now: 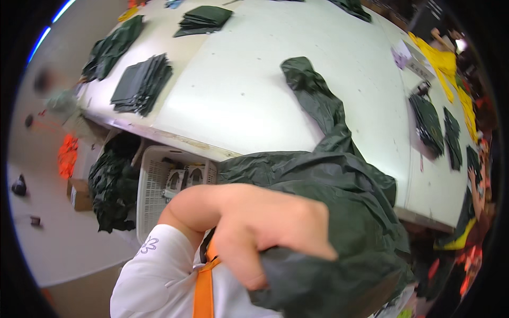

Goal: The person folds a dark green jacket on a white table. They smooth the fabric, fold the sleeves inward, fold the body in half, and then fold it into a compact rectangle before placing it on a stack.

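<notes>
My left hand is close under the camera, its fingers shut on a bunched fold of a dark green garment. The garment hangs over the near edge of a long white table, and one narrow part of it stretches away across the tabletop. My white sleeve and an orange strap show at the lower edge. My right hand is not visible.
Stacks of dark cut fabric lie on the table's left side, another stack at the far end, more on the right. Under the table stand a white plastic basket and a dark fabric heap. Yellow cloth lies far right.
</notes>
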A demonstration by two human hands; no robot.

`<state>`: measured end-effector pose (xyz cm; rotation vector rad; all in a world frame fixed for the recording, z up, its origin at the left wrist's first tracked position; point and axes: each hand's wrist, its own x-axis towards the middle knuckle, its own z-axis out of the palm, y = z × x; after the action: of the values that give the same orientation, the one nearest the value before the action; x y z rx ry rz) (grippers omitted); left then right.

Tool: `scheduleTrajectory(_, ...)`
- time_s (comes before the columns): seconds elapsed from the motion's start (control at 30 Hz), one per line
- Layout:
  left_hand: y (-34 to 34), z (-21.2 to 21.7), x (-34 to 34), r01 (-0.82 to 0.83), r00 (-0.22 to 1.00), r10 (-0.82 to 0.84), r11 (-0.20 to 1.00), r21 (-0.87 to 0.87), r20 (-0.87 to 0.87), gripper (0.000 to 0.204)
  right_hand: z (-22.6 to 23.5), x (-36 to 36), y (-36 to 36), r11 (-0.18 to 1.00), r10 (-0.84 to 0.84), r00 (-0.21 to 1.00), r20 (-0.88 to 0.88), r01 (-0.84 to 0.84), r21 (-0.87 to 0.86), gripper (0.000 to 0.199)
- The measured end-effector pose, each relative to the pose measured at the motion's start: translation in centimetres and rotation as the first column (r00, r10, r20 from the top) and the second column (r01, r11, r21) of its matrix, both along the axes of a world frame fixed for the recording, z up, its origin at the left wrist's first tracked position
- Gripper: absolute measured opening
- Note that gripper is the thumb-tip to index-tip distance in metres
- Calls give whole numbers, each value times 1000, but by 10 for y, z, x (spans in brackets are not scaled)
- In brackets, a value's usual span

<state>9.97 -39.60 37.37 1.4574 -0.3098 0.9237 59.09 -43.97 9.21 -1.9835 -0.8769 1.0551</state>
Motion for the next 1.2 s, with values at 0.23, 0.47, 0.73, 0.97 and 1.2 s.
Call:
scheduleTrajectory(0.23,-6,10,-3,-111,918,300,823,557,-260,37,207,58,-106,921,-369,831,415,267,285,29)
scheduleTrajectory(0.47,-23,-3,-75,-484,431,670,737,473,-604,40,393,-16,-20,775,-411,725,553,-41,630,32)
scheduleTrajectory(0.73,-120,-78,-162,-1000,-29,604,-20,21,-796,29,389,-335,302,357,298,860,414,-502,788,38)
scheduleTrajectory(0.97,-143,-222,-200,-731,146,588,-478,-487,-796,33,210,-676,461,265,862,485,147,-679,685,44)
scheduleTrajectory(1.2,-46,-313,-207,-504,-859,105,-341,794,-501,76,-45,-474,364,265,513,247,822,-956,122,57)
